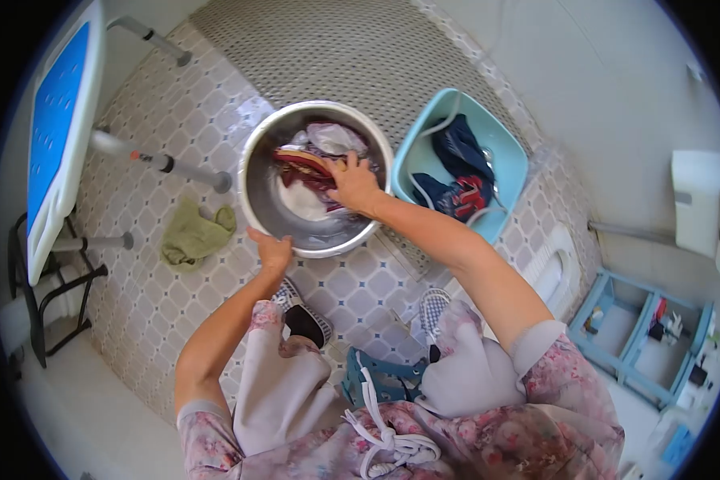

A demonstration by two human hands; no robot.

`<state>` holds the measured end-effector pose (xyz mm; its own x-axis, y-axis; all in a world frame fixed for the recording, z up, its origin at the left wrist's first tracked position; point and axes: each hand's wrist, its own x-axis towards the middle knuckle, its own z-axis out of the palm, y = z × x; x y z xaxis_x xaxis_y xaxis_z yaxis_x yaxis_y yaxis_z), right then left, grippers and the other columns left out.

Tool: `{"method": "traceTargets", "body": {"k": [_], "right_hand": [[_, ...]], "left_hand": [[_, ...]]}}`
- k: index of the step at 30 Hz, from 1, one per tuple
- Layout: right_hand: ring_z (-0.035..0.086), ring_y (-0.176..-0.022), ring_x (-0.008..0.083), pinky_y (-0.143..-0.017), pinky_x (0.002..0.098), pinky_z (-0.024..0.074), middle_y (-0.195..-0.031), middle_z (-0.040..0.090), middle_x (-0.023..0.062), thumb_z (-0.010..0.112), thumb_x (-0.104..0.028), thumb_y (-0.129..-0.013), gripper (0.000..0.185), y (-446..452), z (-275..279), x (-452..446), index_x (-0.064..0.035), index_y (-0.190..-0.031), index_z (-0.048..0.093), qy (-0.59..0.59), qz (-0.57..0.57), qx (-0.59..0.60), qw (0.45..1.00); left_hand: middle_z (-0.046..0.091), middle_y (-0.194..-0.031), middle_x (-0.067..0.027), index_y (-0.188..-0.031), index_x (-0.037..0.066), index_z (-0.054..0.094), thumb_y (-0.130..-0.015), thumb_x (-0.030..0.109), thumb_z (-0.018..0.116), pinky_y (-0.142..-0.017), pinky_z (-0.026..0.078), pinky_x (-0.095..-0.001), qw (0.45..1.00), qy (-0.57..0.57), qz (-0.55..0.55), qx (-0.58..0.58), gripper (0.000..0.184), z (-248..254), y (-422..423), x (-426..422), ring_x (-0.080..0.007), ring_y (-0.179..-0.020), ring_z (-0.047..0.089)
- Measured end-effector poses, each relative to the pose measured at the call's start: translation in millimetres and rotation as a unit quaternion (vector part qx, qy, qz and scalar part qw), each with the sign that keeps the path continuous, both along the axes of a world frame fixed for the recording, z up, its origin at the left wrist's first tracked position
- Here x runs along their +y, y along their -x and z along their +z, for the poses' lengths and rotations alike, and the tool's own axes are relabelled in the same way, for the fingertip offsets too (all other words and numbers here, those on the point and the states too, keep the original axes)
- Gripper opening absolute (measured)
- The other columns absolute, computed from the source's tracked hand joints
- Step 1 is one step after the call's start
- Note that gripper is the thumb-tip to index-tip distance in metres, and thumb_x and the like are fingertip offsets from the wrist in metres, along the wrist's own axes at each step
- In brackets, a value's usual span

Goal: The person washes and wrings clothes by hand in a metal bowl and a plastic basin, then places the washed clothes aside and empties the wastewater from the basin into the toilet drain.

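A round metal basin point(250, 188) stands on the tiled floor in front of me, with wet laundry inside. My left hand point(274, 250) grips the basin's near left rim. Inside the basin, my right hand point(352, 184) has its fingers curled over a dark red garment point(306, 170) with a yellowish stripe. Paler cloth point(336, 139) lies bunched behind that garment. My right fingertips are partly lost in the fabric.
To the right sits a light blue tub point(406, 152) with dark navy clothing point(458, 152) and a hose. A green cloth point(196, 234) lies on the floor at left, near a blue-topped shower seat point(60, 120). A grey mat point(336, 48), squat toilet point(556, 268) and blue shelf point(628, 360) surround the area.
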<state>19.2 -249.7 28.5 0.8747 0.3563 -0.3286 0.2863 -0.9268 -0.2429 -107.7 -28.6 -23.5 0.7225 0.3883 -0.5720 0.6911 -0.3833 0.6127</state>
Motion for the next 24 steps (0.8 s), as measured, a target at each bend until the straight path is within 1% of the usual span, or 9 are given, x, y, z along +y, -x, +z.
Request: {"method": "traceTargets", "body": {"k": [3,8,10,11,14,15,17,19,24], "right_hand": [[0.054,-0.114,0.0406,-0.089,0.0483,0.0525,-0.124,0.058,0.0212,0.070,-0.041,-0.079,0.069,1,-7,-9,-0.0138,-0.139,0.049,-0.119,-0.029,0.029,0.992],[0.068,-0.093,0.0387,-0.089,0.0437,0.0510,-0.100,0.071,0.0221,0.071,-0.040,-0.077,0.060,11,48,-21,-0.0085,-0.127,0.061,-0.298,-0.204,0.119,0.925],[0.068,-0.097,0.0363,-0.089,0.0415,0.0509,-0.102,0.071,0.0215,0.071,-0.041,-0.077,0.062,18,76,-20,-0.0086,-0.128,0.059,-0.318,-0.252,0.134,0.904],[0.068,-0.098,0.0361,-0.089,0.0411,0.0508,-0.102,0.071,0.0214,0.071,-0.041,-0.077,0.063,21,89,-19,-0.0083,-0.129,0.058,-0.330,-0.252,0.124,0.901],[0.063,-0.105,0.0402,-0.093,0.0450,0.0490,-0.116,0.064,0.0255,0.073,-0.033,-0.075,0.076,30,109,-10,-0.0029,-0.138,0.044,-0.374,-0.249,0.065,0.891],[0.063,-0.106,0.0413,-0.093,0.0460,0.0490,-0.117,0.062,0.0268,0.073,-0.032,-0.075,0.080,33,107,-6,-0.0015,-0.140,0.039,-0.388,-0.238,0.034,0.890],[0.058,-0.110,0.0448,-0.092,0.0493,0.0481,-0.123,0.053,0.0310,0.074,-0.027,-0.075,0.092,37,104,1,0.0009,-0.146,0.023,-0.420,-0.205,0.011,0.884],[0.056,-0.115,0.0428,-0.097,0.0467,0.0459,-0.125,0.054,0.0295,0.073,-0.027,-0.075,0.092,49,114,9,-0.0004,-0.147,0.022,-0.381,-0.181,0.025,0.906],[0.052,-0.118,0.0431,-0.100,0.0476,0.0436,-0.129,0.049,0.0306,0.073,-0.029,-0.076,0.086,65,108,20,0.0065,-0.142,0.032,-0.440,-0.074,-0.008,0.895]], "left_hand": [[0.046,-0.134,-0.0352,-0.148,-0.011,-0.004,-0.074,0.014,0.074,-0.107,0.040,-0.0401,0.998,0.049,0.001,0.036,0.111,2,-7,10,-0.0432,-0.121,0.054],[0.043,-0.142,-0.0233,-0.148,0.000,0.023,-0.078,0.032,0.077,-0.098,0.041,-0.0595,0.914,-0.261,-0.171,-0.261,0.094,73,-16,2,-0.0395,-0.130,0.044],[0.035,-0.148,-0.0241,-0.150,0.007,0.025,-0.080,0.050,0.073,-0.100,0.038,-0.0629,0.982,0.081,-0.041,-0.166,0.095,119,-33,-34,-0.0398,-0.136,0.036],[0.031,-0.151,-0.0244,-0.151,0.010,0.026,-0.081,0.058,0.070,-0.101,0.037,-0.0646,0.961,0.250,0.029,-0.112,0.097,138,-45,-49,-0.0399,-0.139,0.032],[0.023,-0.156,-0.0197,-0.152,0.018,0.027,-0.086,0.068,0.058,-0.101,0.036,-0.0660,0.889,0.418,0.172,0.080,0.089,164,-76,-67,-0.0391,-0.138,0.034],[0.037,-0.150,-0.0153,-0.147,0.018,0.037,-0.086,0.068,0.058,-0.105,0.037,-0.0611,0.850,0.505,0.127,0.084,0.082,157,-80,-63,-0.0348,-0.134,0.041],[0.048,-0.142,-0.0145,-0.144,0.014,0.042,-0.086,0.065,0.061,-0.108,0.039,-0.0539,0.800,0.583,0.138,-0.012,0.079,148,-81,-72,-0.0314,-0.129,0.049],[0.066,-0.119,-0.0114,-0.127,0.011,0.058,-0.088,0.053,0.066,-0.103,0.048,-0.0444,0.768,0.610,0.172,-0.096,0.058,132,-82,-74,-0.0251,-0.111,0.063],[0.071,-0.099,-0.0098,-0.114,0.007,0.063,-0.086,0.032,0.071,-0.082,0.059,-0.0396,0.748,0.623,0.223,-0.058,0.038,114,-83,-39,-0.0237,-0.087,0.070]]}}
